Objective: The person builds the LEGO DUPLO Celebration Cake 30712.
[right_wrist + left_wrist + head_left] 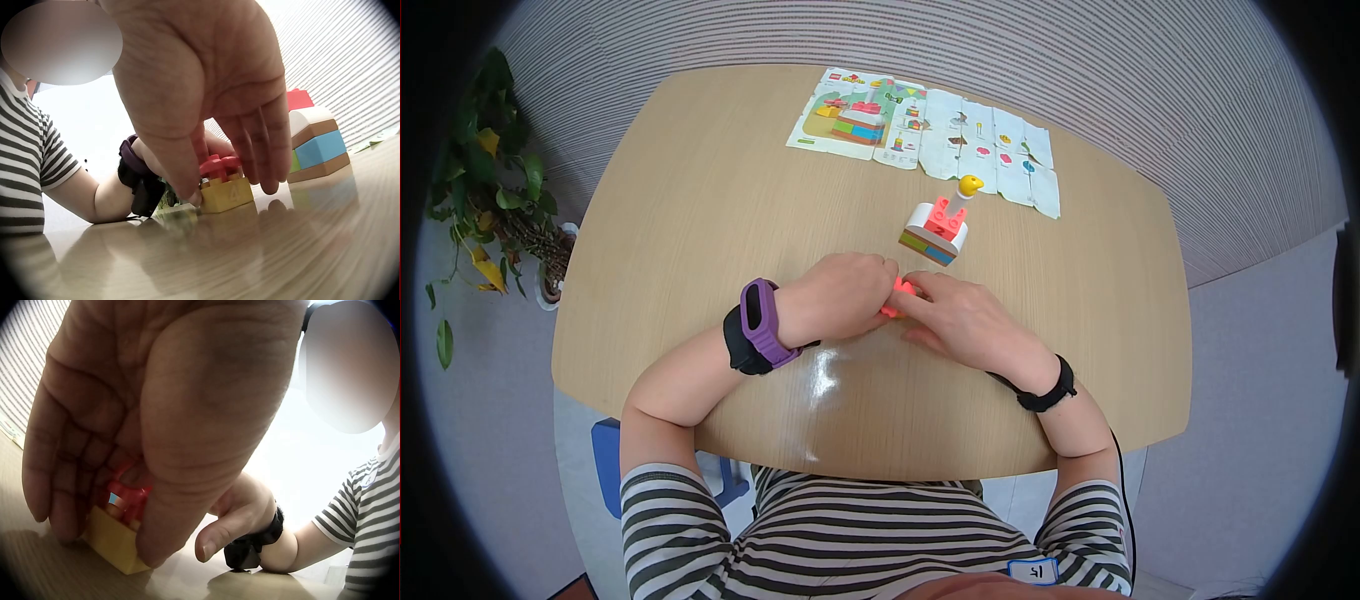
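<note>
A yellow brick (228,197) marked with a 4 sits on the table between both hands. Over its studs is a red flower-shaped piece (219,165), also seen from above as a red piece (904,290). My left hand (845,290) grips the yellow brick (119,544), thumb at one end and fingers at the other. From the other side my right hand (965,320) pinches the red piece with thumb and index finger, its other fingers reaching down beside the brick. The fingers hide much of the red piece.
Just beyond the hands stands a built stack (935,235) of brown, green, blue, white and red bricks, topped by a white post with a yellow bird head (971,185). An unfolded picture instruction sheet (940,120) lies at the table's far side. A potted plant (500,180) is at left.
</note>
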A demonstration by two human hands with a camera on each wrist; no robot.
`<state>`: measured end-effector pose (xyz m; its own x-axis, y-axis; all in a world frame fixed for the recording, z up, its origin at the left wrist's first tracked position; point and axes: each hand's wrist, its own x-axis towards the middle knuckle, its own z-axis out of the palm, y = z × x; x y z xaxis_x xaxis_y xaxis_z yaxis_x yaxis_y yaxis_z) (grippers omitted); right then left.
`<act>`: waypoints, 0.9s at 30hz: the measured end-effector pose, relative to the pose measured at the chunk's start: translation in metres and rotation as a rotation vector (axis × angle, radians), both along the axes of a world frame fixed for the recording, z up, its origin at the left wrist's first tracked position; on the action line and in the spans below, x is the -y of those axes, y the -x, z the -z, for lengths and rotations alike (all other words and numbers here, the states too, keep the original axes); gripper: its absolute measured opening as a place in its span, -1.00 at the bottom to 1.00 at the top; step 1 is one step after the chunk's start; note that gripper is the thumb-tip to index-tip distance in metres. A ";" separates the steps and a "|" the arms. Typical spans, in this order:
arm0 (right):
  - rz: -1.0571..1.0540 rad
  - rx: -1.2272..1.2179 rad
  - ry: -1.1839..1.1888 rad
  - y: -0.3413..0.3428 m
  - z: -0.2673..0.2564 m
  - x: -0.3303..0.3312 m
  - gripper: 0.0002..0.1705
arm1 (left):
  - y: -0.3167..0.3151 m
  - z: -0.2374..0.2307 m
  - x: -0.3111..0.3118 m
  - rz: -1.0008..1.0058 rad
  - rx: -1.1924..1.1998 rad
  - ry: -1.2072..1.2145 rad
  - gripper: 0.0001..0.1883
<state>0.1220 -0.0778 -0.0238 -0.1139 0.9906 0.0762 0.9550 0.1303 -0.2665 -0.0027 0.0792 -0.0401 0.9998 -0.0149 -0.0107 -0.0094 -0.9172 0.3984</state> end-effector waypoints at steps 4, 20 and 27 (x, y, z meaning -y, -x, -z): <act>0.002 0.000 0.008 0.000 0.000 0.000 -0.45 | 0.000 0.000 0.000 0.003 0.005 -0.005 -0.71; 0.002 -0.020 0.038 0.000 -0.001 0.000 -0.45 | 0.000 0.000 0.000 0.007 0.007 -0.003 -0.71; 0.004 -0.016 0.041 0.001 -0.002 0.000 -0.45 | 0.000 0.002 0.000 0.009 0.013 -0.004 -0.71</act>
